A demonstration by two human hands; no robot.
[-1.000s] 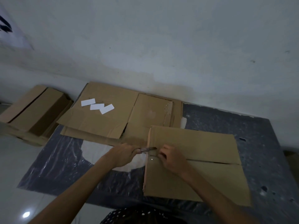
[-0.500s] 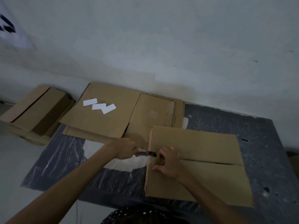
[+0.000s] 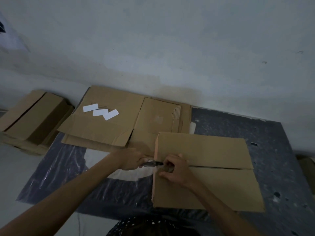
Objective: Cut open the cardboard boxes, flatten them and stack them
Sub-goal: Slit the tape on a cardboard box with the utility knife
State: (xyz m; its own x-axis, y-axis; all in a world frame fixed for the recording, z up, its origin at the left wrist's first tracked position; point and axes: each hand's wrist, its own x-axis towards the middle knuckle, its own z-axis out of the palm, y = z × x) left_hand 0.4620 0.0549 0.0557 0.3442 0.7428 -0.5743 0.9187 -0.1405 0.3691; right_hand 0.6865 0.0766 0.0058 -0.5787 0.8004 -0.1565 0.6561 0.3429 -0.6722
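A closed brown cardboard box (image 3: 209, 184) lies in front of me on a dark mat (image 3: 281, 167), its two top flaps meeting along a central seam. My left hand (image 3: 132, 160) grips a utility knife (image 3: 152, 164) whose tip points at the left end of that seam. My right hand (image 3: 176, 168) rests on the box at the same end, fingers curled around the flap edge by the blade. Flattened cardboard sheets (image 3: 109, 123) lie stacked behind, near the wall.
Three white labels (image 3: 100, 111) lie on the flattened stack. More brown boxes (image 3: 32, 118) sit at the far left by the wall. A pale patch (image 3: 102, 160) shows in the mat under my left arm. The grey wall rises close behind.
Both hands stay at the seam's left end. My right hand's fingers have curled in more at the flap edge by the blade, and the view has shifted slightly.
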